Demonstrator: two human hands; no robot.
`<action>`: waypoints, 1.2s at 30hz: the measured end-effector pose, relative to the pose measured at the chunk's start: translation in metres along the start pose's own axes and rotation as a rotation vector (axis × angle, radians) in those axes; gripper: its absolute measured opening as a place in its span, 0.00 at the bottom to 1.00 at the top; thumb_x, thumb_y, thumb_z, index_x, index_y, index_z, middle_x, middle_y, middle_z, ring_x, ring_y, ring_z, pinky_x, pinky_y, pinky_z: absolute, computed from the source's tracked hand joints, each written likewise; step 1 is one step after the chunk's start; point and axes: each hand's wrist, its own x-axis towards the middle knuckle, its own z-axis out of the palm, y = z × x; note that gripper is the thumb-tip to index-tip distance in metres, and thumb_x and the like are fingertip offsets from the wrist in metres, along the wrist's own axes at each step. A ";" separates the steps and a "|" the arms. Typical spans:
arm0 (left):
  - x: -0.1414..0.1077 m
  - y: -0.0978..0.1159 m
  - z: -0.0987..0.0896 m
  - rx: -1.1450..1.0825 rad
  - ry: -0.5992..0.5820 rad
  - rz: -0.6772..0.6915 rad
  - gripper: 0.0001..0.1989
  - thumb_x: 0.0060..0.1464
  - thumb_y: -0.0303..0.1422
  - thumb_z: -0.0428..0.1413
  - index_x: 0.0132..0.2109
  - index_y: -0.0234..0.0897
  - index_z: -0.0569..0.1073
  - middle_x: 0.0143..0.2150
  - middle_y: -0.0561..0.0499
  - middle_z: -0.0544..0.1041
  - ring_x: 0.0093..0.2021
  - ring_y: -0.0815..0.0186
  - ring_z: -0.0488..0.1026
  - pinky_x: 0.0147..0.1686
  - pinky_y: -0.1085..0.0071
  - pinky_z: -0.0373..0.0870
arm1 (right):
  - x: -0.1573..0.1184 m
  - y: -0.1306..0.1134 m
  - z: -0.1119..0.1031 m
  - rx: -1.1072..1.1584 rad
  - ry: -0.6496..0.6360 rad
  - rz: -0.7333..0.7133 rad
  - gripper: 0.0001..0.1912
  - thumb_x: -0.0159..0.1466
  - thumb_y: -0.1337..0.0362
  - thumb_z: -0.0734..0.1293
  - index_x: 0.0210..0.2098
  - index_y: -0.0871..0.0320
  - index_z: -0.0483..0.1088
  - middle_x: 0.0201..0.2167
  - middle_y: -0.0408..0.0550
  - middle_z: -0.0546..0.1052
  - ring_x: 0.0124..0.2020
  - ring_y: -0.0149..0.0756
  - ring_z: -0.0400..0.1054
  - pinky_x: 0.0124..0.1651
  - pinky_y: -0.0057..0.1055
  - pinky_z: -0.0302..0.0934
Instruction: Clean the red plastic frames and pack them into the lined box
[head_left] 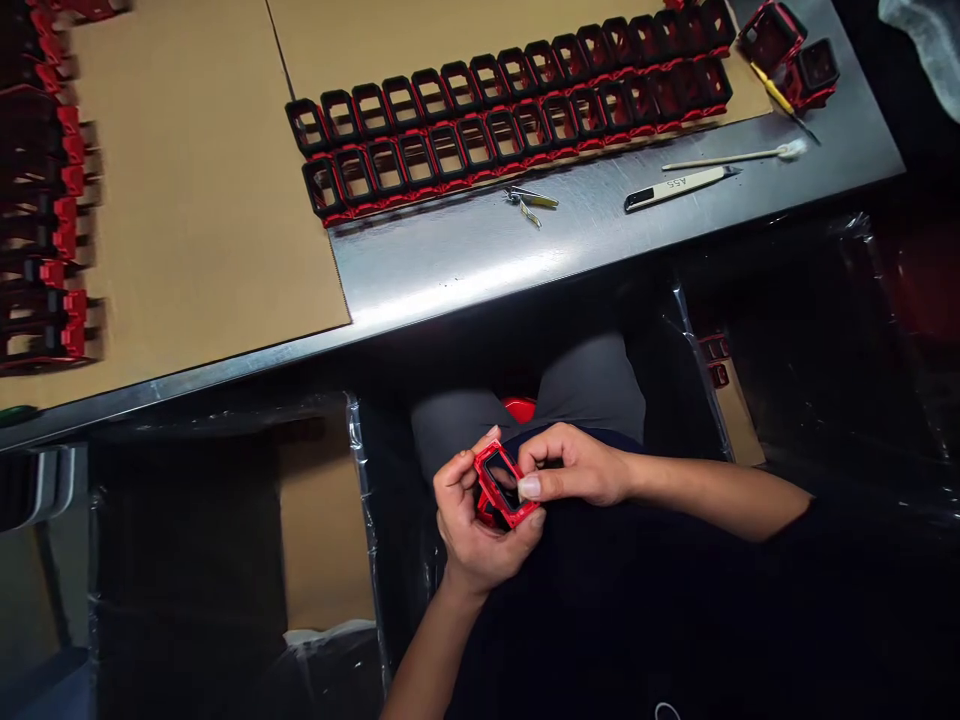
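A small red and black plastic frame (490,486) with a rectangular opening is held above my lap. My left hand (480,535) is closed around it, fingers on the far side and thumb along its lower edge. My right hand (577,465) pinches the frame's right edge, its thumb at the opening. Whether a smaller piece sits between the right fingers is hidden.
Two rows of similar red and black frames (450,150) stand on the metal table (480,260), partly on cardboard (210,200). Nail clippers (534,198), a craft knife (679,188), a brush-like stick (727,158) and a yellow-handled tool (776,90) lie there. Plastic-lined boxes (322,540) flank me.
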 end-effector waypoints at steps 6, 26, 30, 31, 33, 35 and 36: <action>0.001 0.002 0.004 0.040 0.001 0.075 0.38 0.51 0.37 0.67 0.63 0.35 0.58 0.57 0.32 0.73 0.52 0.55 0.78 0.48 0.59 0.78 | -0.004 0.002 -0.005 -0.054 -0.008 -0.025 0.22 0.60 0.48 0.70 0.26 0.62 0.69 0.20 0.39 0.65 0.23 0.26 0.55 0.28 0.26 0.50; -0.004 -0.001 0.003 0.062 -0.013 0.071 0.38 0.51 0.38 0.67 0.63 0.35 0.58 0.57 0.29 0.73 0.50 0.54 0.79 0.46 0.57 0.79 | -0.008 0.005 0.000 -0.032 0.005 0.004 0.23 0.61 0.47 0.70 0.25 0.62 0.68 0.20 0.39 0.64 0.24 0.26 0.54 0.27 0.25 0.49; -0.002 0.002 0.005 0.070 -0.011 0.109 0.39 0.50 0.32 0.66 0.65 0.36 0.56 0.59 0.30 0.72 0.37 0.65 0.79 0.36 0.67 0.79 | -0.008 0.004 -0.001 -0.042 -0.008 0.002 0.22 0.61 0.48 0.69 0.26 0.62 0.69 0.22 0.40 0.66 0.25 0.27 0.56 0.30 0.26 0.51; -0.002 0.002 0.005 0.068 -0.014 0.115 0.39 0.50 0.30 0.66 0.65 0.36 0.56 0.59 0.30 0.71 0.35 0.67 0.78 0.34 0.68 0.79 | -0.008 0.004 -0.002 -0.043 -0.013 0.003 0.21 0.61 0.48 0.69 0.27 0.62 0.70 0.22 0.40 0.66 0.25 0.27 0.57 0.30 0.27 0.52; -0.003 0.002 0.005 0.066 -0.021 0.116 0.40 0.50 0.29 0.65 0.66 0.36 0.55 0.60 0.30 0.70 0.33 0.68 0.77 0.33 0.69 0.78 | -0.008 0.005 -0.003 -0.039 -0.024 0.015 0.21 0.61 0.49 0.68 0.28 0.62 0.70 0.23 0.40 0.66 0.26 0.28 0.57 0.32 0.27 0.53; -0.004 0.001 0.005 0.067 -0.027 0.102 0.40 0.50 0.29 0.65 0.66 0.36 0.55 0.60 0.30 0.70 0.33 0.68 0.77 0.32 0.70 0.78 | -0.009 0.006 -0.003 -0.020 -0.026 0.036 0.20 0.61 0.50 0.68 0.28 0.63 0.70 0.23 0.41 0.67 0.26 0.28 0.58 0.32 0.28 0.53; -0.004 0.001 0.004 0.070 -0.034 0.089 0.40 0.50 0.30 0.66 0.66 0.36 0.55 0.60 0.30 0.70 0.33 0.68 0.77 0.32 0.69 0.78 | -0.009 0.007 -0.003 -0.007 -0.026 0.048 0.20 0.61 0.50 0.68 0.28 0.63 0.71 0.23 0.41 0.67 0.26 0.28 0.58 0.33 0.28 0.53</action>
